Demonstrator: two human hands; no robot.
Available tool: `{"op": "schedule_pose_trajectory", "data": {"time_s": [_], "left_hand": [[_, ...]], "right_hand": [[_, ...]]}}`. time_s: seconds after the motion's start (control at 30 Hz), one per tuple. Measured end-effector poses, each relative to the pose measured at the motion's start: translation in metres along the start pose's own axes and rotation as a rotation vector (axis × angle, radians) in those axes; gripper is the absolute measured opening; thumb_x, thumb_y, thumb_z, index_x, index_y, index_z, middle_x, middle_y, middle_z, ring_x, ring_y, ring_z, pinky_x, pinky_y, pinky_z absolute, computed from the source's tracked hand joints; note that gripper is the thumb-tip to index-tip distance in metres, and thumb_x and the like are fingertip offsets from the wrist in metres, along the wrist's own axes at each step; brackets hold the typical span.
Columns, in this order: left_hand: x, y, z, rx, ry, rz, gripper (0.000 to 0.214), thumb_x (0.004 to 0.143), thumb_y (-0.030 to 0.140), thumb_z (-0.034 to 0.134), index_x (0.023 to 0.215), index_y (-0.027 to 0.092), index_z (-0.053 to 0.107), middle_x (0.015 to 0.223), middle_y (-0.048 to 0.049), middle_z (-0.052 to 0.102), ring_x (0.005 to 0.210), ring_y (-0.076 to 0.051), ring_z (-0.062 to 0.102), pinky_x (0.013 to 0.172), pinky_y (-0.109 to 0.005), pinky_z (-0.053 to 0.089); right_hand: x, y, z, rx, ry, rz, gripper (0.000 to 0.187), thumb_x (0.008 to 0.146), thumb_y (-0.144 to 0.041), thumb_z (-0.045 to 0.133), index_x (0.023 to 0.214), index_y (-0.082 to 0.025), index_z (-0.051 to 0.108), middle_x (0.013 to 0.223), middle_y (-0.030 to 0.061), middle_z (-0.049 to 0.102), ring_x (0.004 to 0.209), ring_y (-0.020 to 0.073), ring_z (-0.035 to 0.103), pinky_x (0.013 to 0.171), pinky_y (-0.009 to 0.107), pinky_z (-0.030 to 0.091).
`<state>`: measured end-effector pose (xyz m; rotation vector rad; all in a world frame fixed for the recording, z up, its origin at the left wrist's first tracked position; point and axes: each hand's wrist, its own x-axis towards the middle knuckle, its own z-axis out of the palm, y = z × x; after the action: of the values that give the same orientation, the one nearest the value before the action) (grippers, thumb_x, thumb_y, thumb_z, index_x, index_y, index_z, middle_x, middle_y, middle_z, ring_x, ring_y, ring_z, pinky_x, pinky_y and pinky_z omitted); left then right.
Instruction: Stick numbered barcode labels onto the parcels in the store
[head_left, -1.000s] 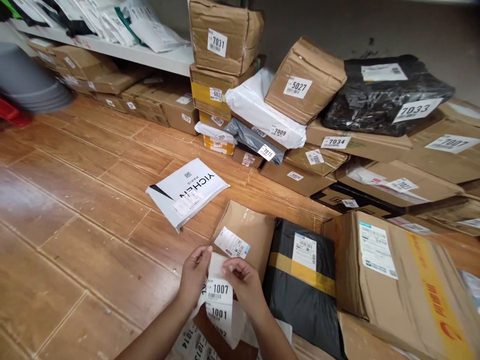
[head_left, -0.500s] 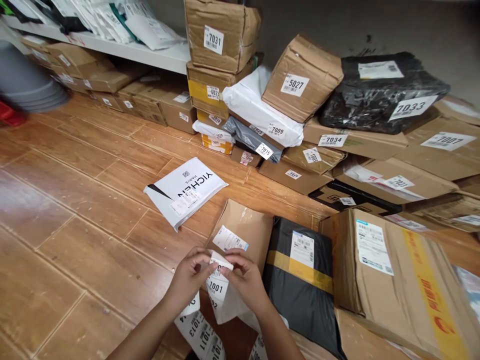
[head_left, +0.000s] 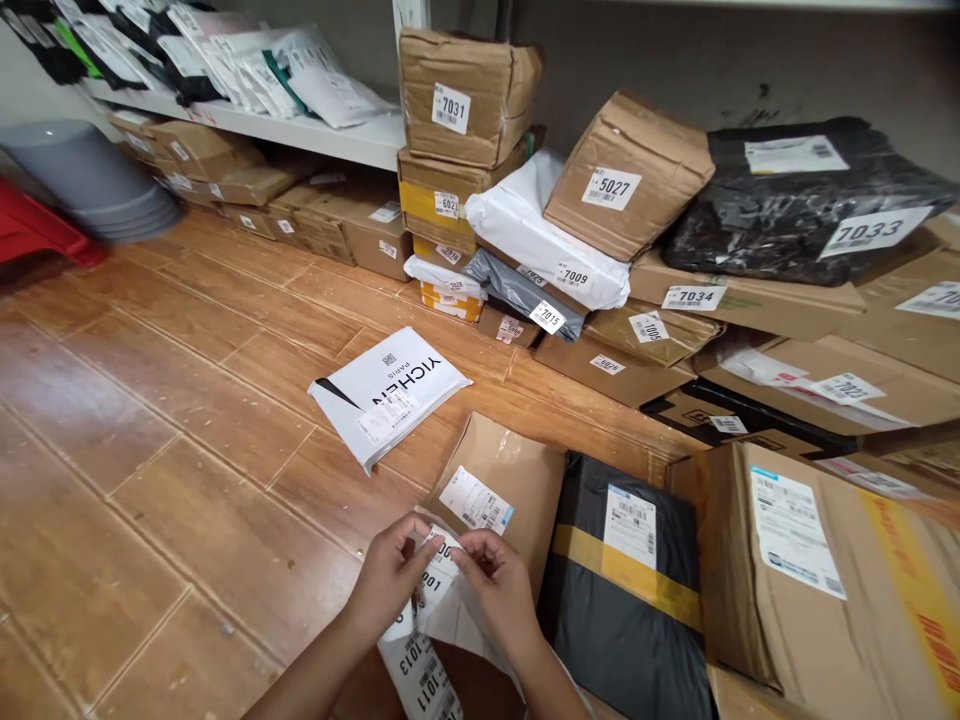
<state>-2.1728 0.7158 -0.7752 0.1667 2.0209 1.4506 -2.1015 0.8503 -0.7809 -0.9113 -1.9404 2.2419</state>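
Observation:
A strip of white number labels (head_left: 431, 602) on pale backing hangs from my two hands, with numbers such as 1013 and 1011 on its lower folds. My left hand (head_left: 391, 578) is closed, pinching the upper left edge of the strip between thumb and fingers. Opposite it, my right hand (head_left: 496, 582) pinches the top label at its right edge. Whether that label's edge is lifted off the backing, I cannot tell. Just beyond the hands lies a flat brown carton (head_left: 517, 460) with a shipping label. To its right is a black parcel (head_left: 592, 630) with yellow tape.
A white mailer bag (head_left: 394, 390) lies on the wooden floor (head_left: 225, 480). At right stands a large carton (head_left: 810, 640). Numbered parcels are stacked along the wall, including a brown box (head_left: 630, 175) marked 5027. A shelf (head_left: 300, 132) holds bagged parcels; grey tubs (head_left: 97, 180) stand far left.
The view has swung left, so the parcels appear further right and lower. Both hands still pinch the label strip, and their fingers have shifted slightly over its top label.

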Motion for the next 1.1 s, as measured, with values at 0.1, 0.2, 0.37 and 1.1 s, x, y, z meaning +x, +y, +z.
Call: {"op": "schedule_pose_trajectory", "data": {"time_s": [0.1,0.2,0.37,1.1], "left_hand": [[0.002,-0.003,0.001,-0.053,0.029,0.001,0.035,0.077,0.051,0.057,0.066,0.019,0.047,0.053,0.0061,0.041,0.049,-0.008,0.039,0.047,-0.019,0.031],[0.004,-0.005,0.001,-0.071,0.060,0.021,0.034,0.078,0.050,0.057,0.066,0.019,0.047,0.059,0.0043,0.046,0.056,-0.010,0.043,0.054,-0.020,0.035],[0.012,-0.010,-0.002,-0.056,0.148,-0.031,0.033,0.074,0.049,0.058,0.082,0.023,0.039,0.055,0.0096,0.041,0.050,-0.011,0.042,0.052,-0.021,0.034],[0.108,-0.021,-0.071,0.707,0.172,-0.315,0.031,0.088,0.031,0.040,0.081,0.012,0.064,0.091,-0.0177,0.070,0.088,-0.028,0.064,0.069,-0.032,0.042]], "right_hand": [[0.003,0.003,0.004,0.014,0.004,0.011,0.030,0.062,-0.044,0.074,0.069,-0.017,0.064,0.064,0.0005,0.063,0.060,0.0137,0.054,0.057,0.025,0.042],[0.006,0.008,0.010,0.061,0.008,0.040,0.032,0.060,-0.045,0.076,0.071,-0.017,0.065,0.064,0.0009,0.066,0.059,0.0142,0.055,0.059,0.026,0.044],[0.011,0.018,0.024,0.056,0.114,0.064,0.033,0.059,-0.049,0.075,0.062,-0.017,0.068,0.060,0.0033,0.068,0.058,0.0168,0.058,0.060,0.029,0.047],[0.041,-0.012,-0.021,0.215,0.357,-0.004,0.039,0.050,-0.049,0.081,0.066,-0.015,0.068,0.060,0.0011,0.065,0.054,0.0115,0.055,0.055,0.026,0.049]]}}
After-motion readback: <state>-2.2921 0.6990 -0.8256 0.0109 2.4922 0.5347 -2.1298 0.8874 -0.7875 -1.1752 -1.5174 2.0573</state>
